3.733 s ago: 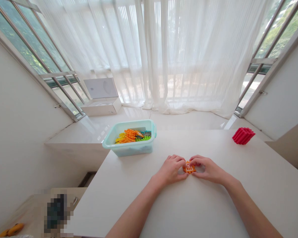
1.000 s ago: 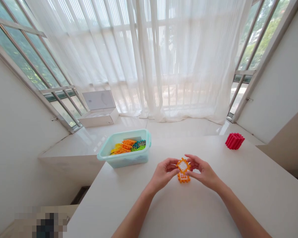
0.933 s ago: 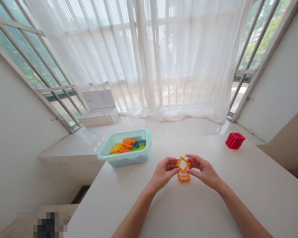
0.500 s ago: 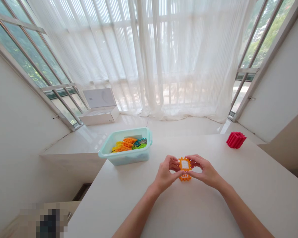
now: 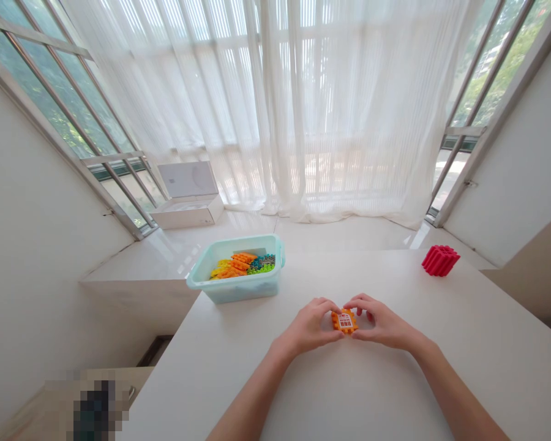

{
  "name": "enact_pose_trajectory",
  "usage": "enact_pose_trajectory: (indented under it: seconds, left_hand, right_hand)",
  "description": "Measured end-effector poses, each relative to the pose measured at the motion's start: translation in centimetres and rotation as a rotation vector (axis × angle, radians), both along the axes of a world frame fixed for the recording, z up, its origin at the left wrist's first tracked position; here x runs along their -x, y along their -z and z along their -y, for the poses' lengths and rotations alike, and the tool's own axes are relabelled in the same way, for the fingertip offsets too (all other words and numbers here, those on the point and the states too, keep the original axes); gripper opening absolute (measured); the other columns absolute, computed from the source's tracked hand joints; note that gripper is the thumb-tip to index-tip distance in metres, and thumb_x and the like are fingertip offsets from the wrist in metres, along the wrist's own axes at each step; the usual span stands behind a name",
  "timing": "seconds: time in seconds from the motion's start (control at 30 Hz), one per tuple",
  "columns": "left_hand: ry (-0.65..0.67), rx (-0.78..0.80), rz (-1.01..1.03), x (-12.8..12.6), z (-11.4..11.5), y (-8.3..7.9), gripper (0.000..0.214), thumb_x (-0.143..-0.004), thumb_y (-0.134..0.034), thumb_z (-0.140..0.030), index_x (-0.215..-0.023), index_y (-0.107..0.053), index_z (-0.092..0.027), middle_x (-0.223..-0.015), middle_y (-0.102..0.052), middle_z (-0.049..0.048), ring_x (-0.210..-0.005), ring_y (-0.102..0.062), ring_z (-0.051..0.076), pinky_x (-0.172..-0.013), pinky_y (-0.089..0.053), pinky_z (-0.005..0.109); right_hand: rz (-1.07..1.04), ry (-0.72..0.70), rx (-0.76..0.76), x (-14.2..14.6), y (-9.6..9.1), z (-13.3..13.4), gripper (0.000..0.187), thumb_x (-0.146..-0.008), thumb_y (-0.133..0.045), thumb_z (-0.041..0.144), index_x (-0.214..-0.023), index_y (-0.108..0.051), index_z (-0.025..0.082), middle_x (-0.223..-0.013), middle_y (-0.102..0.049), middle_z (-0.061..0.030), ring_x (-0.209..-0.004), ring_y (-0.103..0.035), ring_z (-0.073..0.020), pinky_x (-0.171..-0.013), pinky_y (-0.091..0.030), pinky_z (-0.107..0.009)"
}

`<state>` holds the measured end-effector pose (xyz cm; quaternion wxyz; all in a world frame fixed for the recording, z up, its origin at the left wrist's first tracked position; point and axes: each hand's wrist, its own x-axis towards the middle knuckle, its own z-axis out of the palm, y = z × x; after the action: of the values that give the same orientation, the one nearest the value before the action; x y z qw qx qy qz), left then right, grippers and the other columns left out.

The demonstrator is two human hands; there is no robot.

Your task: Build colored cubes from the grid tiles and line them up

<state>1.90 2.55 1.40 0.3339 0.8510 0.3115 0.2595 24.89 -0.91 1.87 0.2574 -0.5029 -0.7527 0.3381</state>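
Low over the white table, my left hand and my right hand meet around a small stack of orange square grid tiles. The fingers of both hands are curled and pinch the tiles from either side. The tiles rest on or just above the tabletop; which, I cannot tell. My fingers partly hide the lower tile.
A pale teal plastic bin with several orange, yellow, green and blue grid tiles stands at the table's far left. A red block built from such tiles sits at the far right. On the window ledge behind lies an open white box.
One second ago I held one orange tile tilted above another that lay on the table. The upper tile has come down onto the lower one, and both hands have sunk to the tabletop.
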Motion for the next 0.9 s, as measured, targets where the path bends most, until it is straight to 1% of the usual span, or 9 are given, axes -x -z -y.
enact_pose_trajectory:
  seconds: [0.13,0.23,0.4,0.53,0.6,0.7,0.9]
  left_hand:
    - [-0.005,-0.005,-0.028,0.0,-0.2,0.3,0.035,-0.072,-0.076,-0.026,-0.105,-0.064,-0.023,-0.108,-0.067,0.0049,-0.102,-0.060,0.023,-0.091,-0.047,0.033]
    - [0.001,-0.011,-0.044,0.0,-0.3,0.5,0.037,-0.073,-0.076,-0.026,-0.107,-0.063,-0.023,-0.108,-0.067,0.0052,-0.101,-0.060,0.022,-0.089,-0.047,0.032]
    - [0.016,-0.027,-0.034,0.0,-0.5,0.9,0.033,-0.073,-0.074,-0.024,-0.104,-0.062,-0.022,-0.109,-0.066,0.0055,-0.103,-0.060,0.022,-0.092,-0.047,0.032]
    - [0.006,-0.038,-0.028,-0.1,-0.4,1.2,0.032,-0.074,-0.073,-0.026,-0.104,-0.062,-0.022,-0.110,-0.067,0.0056,-0.102,-0.061,0.022,-0.092,-0.046,0.033]
    - [0.001,-0.047,-0.034,-0.2,-0.4,1.3,0.030,-0.075,-0.073,-0.027,-0.103,-0.062,-0.022,-0.109,-0.068,0.0054,-0.102,-0.061,0.022,-0.092,-0.046,0.033]
    - [0.007,-0.056,-0.051,-0.1,-0.4,1.2,0.028,-0.077,-0.071,-0.028,-0.103,-0.063,-0.022,-0.108,-0.069,0.0049,-0.101,-0.061,0.022,-0.091,-0.046,0.033]
    - [0.048,-0.040,-0.043,0.3,-0.6,0.6,0.027,-0.077,-0.071,-0.026,-0.101,-0.062,-0.022,-0.109,-0.069,0.0040,-0.101,-0.061,0.021,-0.091,-0.046,0.032]
  right_hand:
    - [0.002,-0.013,-0.011,0.0,0.6,-0.1,0.041,-0.073,-0.072,0.026,-0.113,-0.066,0.028,-0.111,-0.060,-0.0048,-0.085,-0.061,-0.0194,-0.081,-0.053,-0.034]
    - [0.008,-0.021,-0.029,0.1,0.8,-0.2,0.040,-0.074,-0.071,0.025,-0.114,-0.066,0.028,-0.110,-0.061,-0.0049,-0.084,-0.061,-0.0195,-0.082,-0.053,-0.035]
    - [0.017,-0.027,-0.047,0.2,0.8,-0.3,0.039,-0.075,-0.071,0.026,-0.114,-0.067,0.027,-0.109,-0.062,-0.0056,-0.084,-0.062,-0.0202,-0.082,-0.053,-0.035]
    - [0.026,-0.030,-0.036,0.2,0.7,-0.3,0.040,-0.076,-0.071,0.030,-0.115,-0.067,0.027,-0.109,-0.063,-0.0061,-0.085,-0.061,-0.0208,-0.082,-0.052,-0.035]
    - [0.037,-0.026,-0.039,0.2,0.7,-0.3,0.037,-0.077,-0.071,0.030,-0.114,-0.067,0.027,-0.108,-0.063,-0.0057,-0.085,-0.061,-0.0205,-0.081,-0.052,-0.034]
    - [0.052,-0.025,-0.051,0.2,0.8,-0.3,0.033,-0.078,-0.070,0.030,-0.111,-0.068,0.026,-0.106,-0.063,-0.0052,-0.084,-0.061,-0.0200,-0.080,-0.052,-0.033]
    - [0.061,-0.029,-0.063,0.4,0.9,-0.3,0.036,-0.079,-0.070,0.032,-0.114,-0.066,0.026,-0.106,-0.062,-0.0054,-0.082,-0.060,-0.0195,-0.081,-0.052,-0.034]
